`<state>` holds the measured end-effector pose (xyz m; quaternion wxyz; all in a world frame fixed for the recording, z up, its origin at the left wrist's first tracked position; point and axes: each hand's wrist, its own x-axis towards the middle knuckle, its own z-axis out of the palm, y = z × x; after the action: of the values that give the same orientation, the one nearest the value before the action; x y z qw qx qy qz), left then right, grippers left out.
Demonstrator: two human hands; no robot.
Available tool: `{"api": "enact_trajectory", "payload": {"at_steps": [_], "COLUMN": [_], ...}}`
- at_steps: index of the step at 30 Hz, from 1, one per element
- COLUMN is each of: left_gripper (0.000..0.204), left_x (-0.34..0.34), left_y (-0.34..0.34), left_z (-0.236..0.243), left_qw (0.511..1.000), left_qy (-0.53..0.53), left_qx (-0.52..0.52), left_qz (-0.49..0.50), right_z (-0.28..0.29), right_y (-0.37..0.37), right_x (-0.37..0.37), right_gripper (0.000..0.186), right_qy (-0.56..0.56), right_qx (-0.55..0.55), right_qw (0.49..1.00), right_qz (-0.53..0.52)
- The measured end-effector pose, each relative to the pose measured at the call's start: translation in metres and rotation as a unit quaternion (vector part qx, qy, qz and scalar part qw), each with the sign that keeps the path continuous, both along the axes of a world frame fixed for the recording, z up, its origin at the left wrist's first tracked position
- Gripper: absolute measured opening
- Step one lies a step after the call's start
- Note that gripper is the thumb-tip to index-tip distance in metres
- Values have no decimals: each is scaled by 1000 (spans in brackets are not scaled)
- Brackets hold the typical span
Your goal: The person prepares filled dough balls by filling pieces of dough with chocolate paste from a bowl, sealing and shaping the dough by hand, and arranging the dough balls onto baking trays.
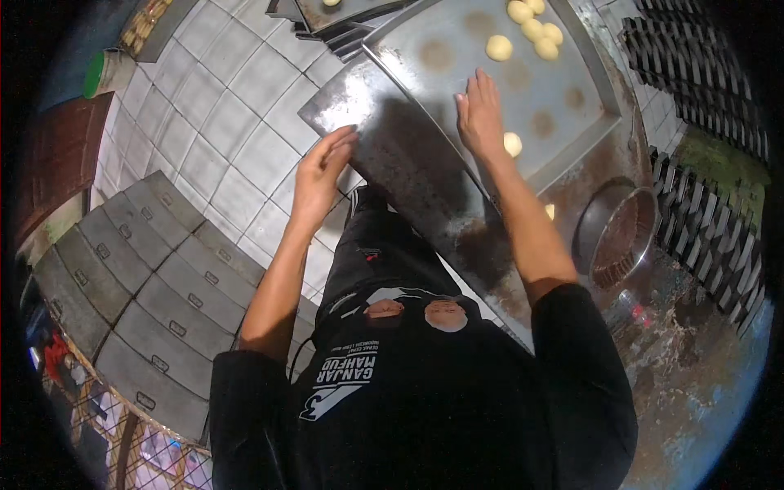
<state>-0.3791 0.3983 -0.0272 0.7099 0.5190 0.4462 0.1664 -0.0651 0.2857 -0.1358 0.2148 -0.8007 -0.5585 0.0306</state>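
My right hand (480, 118) reaches over a shallow metal baking tray (563, 155), palm down with the fingers stretched out and nothing held. Beside its wrist sits a round, pale yellow dough ball (512, 144). Another dough ball (499, 47) lies just beyond the fingertips, and several more dough balls (532, 30) cluster at the tray's far side. My left hand (320, 175) hovers by the left edge of the dark metal worktable (392, 151), fingers extended and slightly bent, holding nothing. A small dough piece (550, 211) lies on the table outside the tray's near edge.
A round metal pan (618, 233) stands right of my forearm. Stacked dark metal racks (690, 73) line the right. Grey lidded tins (139, 286) fill the lower left, above pale floor tiles (216, 98). Another tray (351, 10) and a green-lidded container (96, 75) are farther off.
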Motion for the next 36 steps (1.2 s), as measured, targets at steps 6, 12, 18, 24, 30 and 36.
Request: {"api": "enact_trajectory", "payload": {"at_steps": [6,12,18,24,30,36], "left_gripper": [33,30,24,31,39,47], "left_x": [11,47,89,100,77,58], "left_y": [5,-28,-123,-283,-414,-501], "left_z": [5,27,43,45,66,82], "left_qw": [998,995,965,961,958,955], "left_qy": [53,-31,-73,-46,-73,-60], "left_qx": [4,15,-40,32,-123,-19], "left_qz": [-23,-95,-251,-272,-248,-290], "right_z": [21,114,43,125,212,190], "right_y": [4,-198,-325,-327,-421,-499], "right_x": [17,126,4,-135,-233,-273], "right_gripper": [55,30,20,32,33,27], "right_qy": [116,350,342,151,276,486], "right_qx": [-169,69,-48,127,202,390], "right_qw": [979,869,774,946,860,655], "right_qz": [10,-342,-530,-257,-379,-427]}}
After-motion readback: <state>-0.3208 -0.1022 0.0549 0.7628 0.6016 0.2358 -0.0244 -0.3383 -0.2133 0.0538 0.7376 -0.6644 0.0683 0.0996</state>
